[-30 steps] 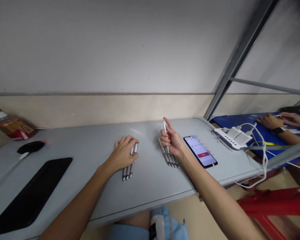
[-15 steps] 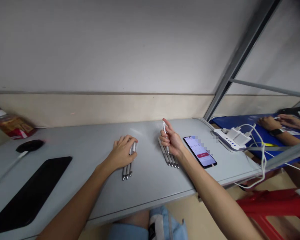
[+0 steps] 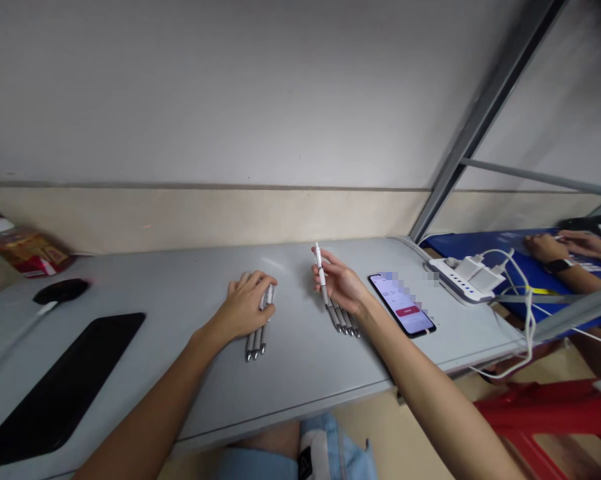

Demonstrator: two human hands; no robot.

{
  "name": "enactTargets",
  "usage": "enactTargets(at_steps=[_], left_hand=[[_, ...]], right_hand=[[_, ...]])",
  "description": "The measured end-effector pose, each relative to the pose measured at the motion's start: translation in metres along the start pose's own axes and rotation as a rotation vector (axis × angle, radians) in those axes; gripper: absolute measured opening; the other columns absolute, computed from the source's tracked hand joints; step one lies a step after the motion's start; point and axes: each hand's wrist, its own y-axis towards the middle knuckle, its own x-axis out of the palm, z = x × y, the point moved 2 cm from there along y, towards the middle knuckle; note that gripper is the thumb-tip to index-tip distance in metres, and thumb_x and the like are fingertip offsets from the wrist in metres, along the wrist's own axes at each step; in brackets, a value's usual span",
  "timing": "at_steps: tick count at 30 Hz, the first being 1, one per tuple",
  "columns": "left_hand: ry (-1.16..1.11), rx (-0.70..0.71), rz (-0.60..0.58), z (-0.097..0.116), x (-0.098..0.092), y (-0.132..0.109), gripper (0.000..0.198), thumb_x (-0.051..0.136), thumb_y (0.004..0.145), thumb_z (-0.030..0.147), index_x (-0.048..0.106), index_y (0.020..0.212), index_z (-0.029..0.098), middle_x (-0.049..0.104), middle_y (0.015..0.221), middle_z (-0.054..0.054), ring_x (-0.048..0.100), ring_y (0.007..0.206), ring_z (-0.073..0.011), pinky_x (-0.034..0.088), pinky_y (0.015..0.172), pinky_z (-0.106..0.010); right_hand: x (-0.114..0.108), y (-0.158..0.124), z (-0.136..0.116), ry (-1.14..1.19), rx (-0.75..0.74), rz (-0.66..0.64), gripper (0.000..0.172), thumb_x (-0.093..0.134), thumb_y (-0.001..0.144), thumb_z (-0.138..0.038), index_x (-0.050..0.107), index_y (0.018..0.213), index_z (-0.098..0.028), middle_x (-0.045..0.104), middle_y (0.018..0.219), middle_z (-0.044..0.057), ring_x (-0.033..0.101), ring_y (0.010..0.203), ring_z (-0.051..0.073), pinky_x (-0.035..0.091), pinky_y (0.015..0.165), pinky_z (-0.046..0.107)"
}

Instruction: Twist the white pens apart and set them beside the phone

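Note:
My left hand lies curled over a small bunch of silver pens on the grey table; its fingers press on their upper ends. A white pen stands nearly upright in the pinch of my right hand, just above a second row of silver pens lying side by side on the table.
A phone with a lit screen lies right of my right hand. A white power strip with cables sits further right. A black pad, a black mouse and a red packet are at left. Another person's hands work on a blue surface at far right.
My right hand has shifted slightly left with the white pen and opened its fingers a little. My left hand has stayed on its pens.

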Motion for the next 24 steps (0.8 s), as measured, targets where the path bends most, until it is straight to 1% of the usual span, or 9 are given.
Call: enactTargets(at_steps=[3,5,8,11,15,16,18,21,24], left_hand=[[0.002,0.004,-0.004,0.002,0.000,0.000,0.036,0.048,0.077,0.023,0.053,0.112,0.025,0.056,0.115,-0.006,0.047,0.109,-0.0267,0.033,0.087,-0.041],[0.003,0.009,-0.008,0.004,-0.001,0.000,0.035,0.048,0.078,0.024,0.053,0.112,0.025,0.056,0.115,-0.006,0.047,0.109,-0.0267,0.033,0.088,-0.042],[0.007,0.017,-0.014,0.006,-0.001,0.000,0.035,0.047,0.078,0.025,0.052,0.113,0.025,0.056,0.115,-0.006,0.047,0.109,-0.0265,0.033,0.088,-0.043],[0.023,0.022,-0.017,0.007,0.000,0.000,0.035,0.047,0.079,0.025,0.052,0.113,0.025,0.056,0.115,-0.006,0.047,0.109,-0.0268,0.033,0.087,-0.044],[0.039,0.016,-0.019,0.006,0.001,0.000,0.036,0.047,0.078,0.025,0.052,0.114,0.025,0.055,0.116,-0.007,0.046,0.108,-0.0277,0.033,0.086,-0.043],[0.040,0.011,-0.021,0.006,0.001,0.000,0.035,0.047,0.078,0.025,0.053,0.113,0.025,0.055,0.116,-0.007,0.047,0.108,-0.0278,0.033,0.086,-0.043],[0.041,0.004,-0.029,0.006,0.001,0.000,0.034,0.047,0.079,0.026,0.053,0.113,0.025,0.055,0.116,-0.007,0.047,0.108,-0.0279,0.033,0.086,-0.043],[0.039,-0.002,-0.035,0.007,0.000,0.000,0.033,0.047,0.079,0.027,0.053,0.112,0.025,0.055,0.116,-0.008,0.047,0.107,-0.0280,0.033,0.086,-0.043],[0.033,-0.005,-0.026,0.007,-0.001,0.000,0.033,0.048,0.079,0.028,0.054,0.112,0.025,0.056,0.115,-0.008,0.047,0.107,-0.0283,0.032,0.086,-0.044]], right_hand=[[0.000,-0.001,0.001,-0.083,-0.011,0.014,0.039,0.065,0.073,-0.014,0.055,0.109,-0.025,0.056,0.080,-0.001,0.057,0.070,0.012,0.051,0.068,0.028],[-0.001,-0.002,0.002,-0.183,-0.020,0.038,0.035,0.066,0.070,-0.013,0.056,0.101,-0.024,0.055,0.079,-0.002,0.057,0.071,0.013,0.051,0.070,0.030],[-0.003,-0.001,0.004,-0.432,-0.101,0.128,0.030,0.065,0.068,-0.015,0.058,0.096,-0.022,0.055,0.074,-0.003,0.055,0.066,0.012,0.046,0.063,0.026],[-0.006,0.002,0.005,-0.737,-0.205,0.229,0.035,0.062,0.070,-0.018,0.060,0.105,-0.021,0.058,0.074,-0.003,0.052,0.066,0.012,0.042,0.062,0.024],[-0.014,0.005,0.006,-1.039,-0.175,0.338,0.026,0.060,0.072,-0.021,0.067,0.097,-0.016,0.062,0.076,0.001,0.054,0.068,0.014,0.042,0.067,0.027],[-0.016,0.005,0.007,-1.103,-0.169,0.367,0.025,0.060,0.073,-0.021,0.068,0.095,-0.015,0.063,0.079,0.003,0.055,0.071,0.015,0.042,0.070,0.028],[-0.018,0.005,0.006,-1.253,-0.190,0.428,0.024,0.061,0.073,-0.022,0.069,0.094,-0.015,0.065,0.088,0.006,0.056,0.085,0.019,0.041,0.078,0.031],[-0.017,0.003,0.006,-1.469,-0.197,0.484,0.023,0.063,0.075,-0.027,0.072,0.094,-0.018,0.062,0.103,0.009,0.047,0.105,0.026,0.034,0.088,0.038],[-0.017,0.002,0.008,-1.567,-0.136,0.473,0.024,0.063,0.077,-0.030,0.072,0.097,-0.021,0.059,0.110,0.010,0.042,0.108,0.029,0.029,0.088,0.042]])
